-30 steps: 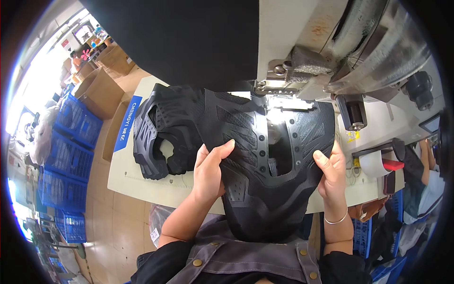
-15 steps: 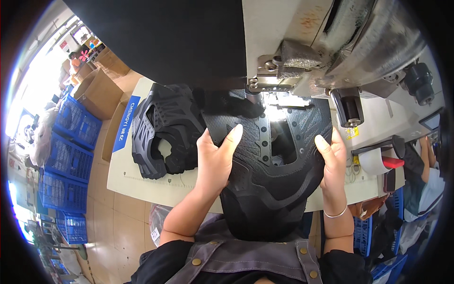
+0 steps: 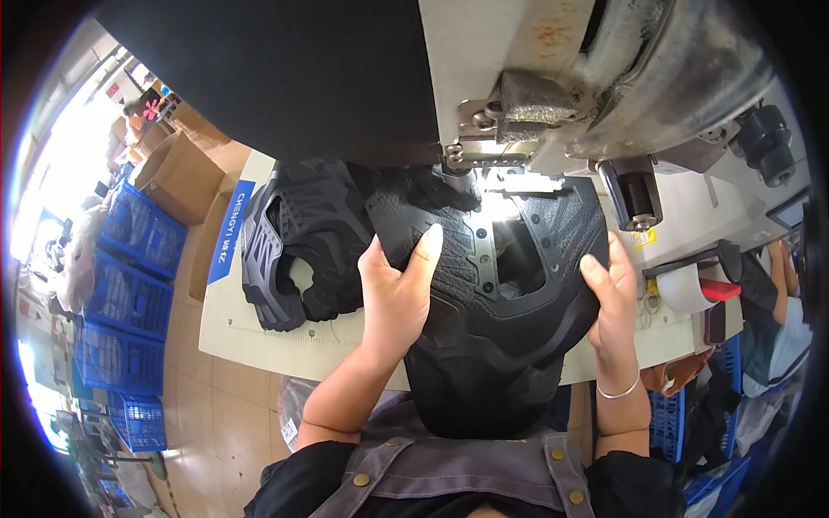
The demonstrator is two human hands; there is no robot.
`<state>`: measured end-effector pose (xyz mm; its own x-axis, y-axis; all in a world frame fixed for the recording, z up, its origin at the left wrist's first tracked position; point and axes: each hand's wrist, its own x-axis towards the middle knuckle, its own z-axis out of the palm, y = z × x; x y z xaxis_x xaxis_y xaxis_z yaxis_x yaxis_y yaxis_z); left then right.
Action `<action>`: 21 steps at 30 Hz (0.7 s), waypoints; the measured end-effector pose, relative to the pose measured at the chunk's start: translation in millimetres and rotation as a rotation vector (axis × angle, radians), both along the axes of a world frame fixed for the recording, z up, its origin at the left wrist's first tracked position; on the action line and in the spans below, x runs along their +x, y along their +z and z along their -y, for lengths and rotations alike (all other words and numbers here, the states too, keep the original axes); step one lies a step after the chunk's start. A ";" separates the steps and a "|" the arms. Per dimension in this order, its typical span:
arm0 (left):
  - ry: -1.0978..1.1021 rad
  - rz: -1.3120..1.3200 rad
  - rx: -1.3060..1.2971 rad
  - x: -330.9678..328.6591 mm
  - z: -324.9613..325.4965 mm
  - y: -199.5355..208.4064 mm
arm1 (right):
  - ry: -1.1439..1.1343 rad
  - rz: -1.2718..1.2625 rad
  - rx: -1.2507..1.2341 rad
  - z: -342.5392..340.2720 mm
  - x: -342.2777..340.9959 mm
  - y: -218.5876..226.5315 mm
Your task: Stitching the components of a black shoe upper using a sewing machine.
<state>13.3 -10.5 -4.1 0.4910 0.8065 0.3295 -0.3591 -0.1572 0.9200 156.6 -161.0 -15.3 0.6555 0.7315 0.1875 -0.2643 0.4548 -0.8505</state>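
Note:
A black shoe upper (image 3: 484,324) with a row of eyelets along each side of its open throat is spread between my hands. My left hand (image 3: 397,289) grips its left side, thumb on top and fingers hidden beneath. On the opposite edge my right hand (image 3: 611,298) holds it the same way, thumb up. The far end of the upper lies under the lit working area of a sewing machine (image 3: 518,39); whether the needle touches it cannot be seen. Its near end hangs over the table edge toward my apron. More dark shoe uppers (image 3: 319,216) rest left of my left hand.
The pale worktable (image 3: 259,350) carries a blue label strip (image 3: 230,233) at its left edge. Blue crates (image 3: 129,298) and cardboard boxes (image 3: 180,177) stand on the floor at left. A metal cylinder (image 3: 637,203) juts down near my right hand. At far right, another person's arm shows.
The shoe upper has turned slightly under the machine, its throat now slanting more. Both hands keep their grip and have shifted only a little.

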 end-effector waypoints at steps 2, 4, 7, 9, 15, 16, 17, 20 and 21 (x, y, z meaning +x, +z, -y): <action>-0.078 0.008 -0.130 -2.6 -0.2 -1.3 | -0.056 0.097 -0.060 3.9 -7.3 -1.8; -0.094 0.007 -0.133 -7.9 5.9 -1.2 | -0.138 0.228 -0.149 8.9 -14.1 0.6; -0.065 -0.017 -0.045 -12.0 16.4 -11.1 | -0.269 0.405 -0.218 14.9 -15.2 0.9; -0.078 -0.026 -0.023 -12.6 14.3 -13.1 | -0.242 0.361 -0.192 13.9 -16.6 1.0; -0.118 -0.047 -0.031 -11.0 5.7 -11.7 | -0.266 0.332 -0.147 6.1 -18.3 5.5; -0.120 -0.047 -0.031 -9.6 5.1 -10.9 | -0.269 0.324 -0.149 4.9 -18.7 5.4; -0.128 -0.019 -0.048 -8.0 5.0 -9.9 | -0.273 0.315 -0.152 3.9 -18.6 5.1; -0.134 0.003 -0.044 -4.6 2.4 -7.3 | -0.330 0.271 -0.194 0.7 -9.7 -5.3; -0.129 -0.003 -0.024 -3.5 1.4 -6.3 | -0.332 0.271 -0.195 -0.9 -10.1 -3.6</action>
